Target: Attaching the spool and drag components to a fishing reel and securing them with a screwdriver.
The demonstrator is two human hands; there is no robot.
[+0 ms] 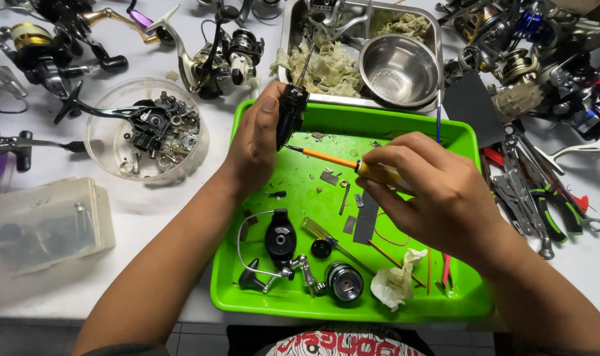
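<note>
Screwdriver [326, 159] shaft runs from our right hand [431, 194] toward 10 o'clock, tip at reel body [290, 115] gripped in left hand [255, 142]; both sets of fingers closed tight.

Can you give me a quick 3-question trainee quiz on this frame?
1. True or false: the left hand holds a black reel part above the green tray.
2. What does the right hand grip? A) pliers B) orange-shafted screwdriver C) rag
3. Fill in: the empty steel bowl sits in a ___ tray behind the green one.

Key: 1 true; 2 B; 3 metal
</note>
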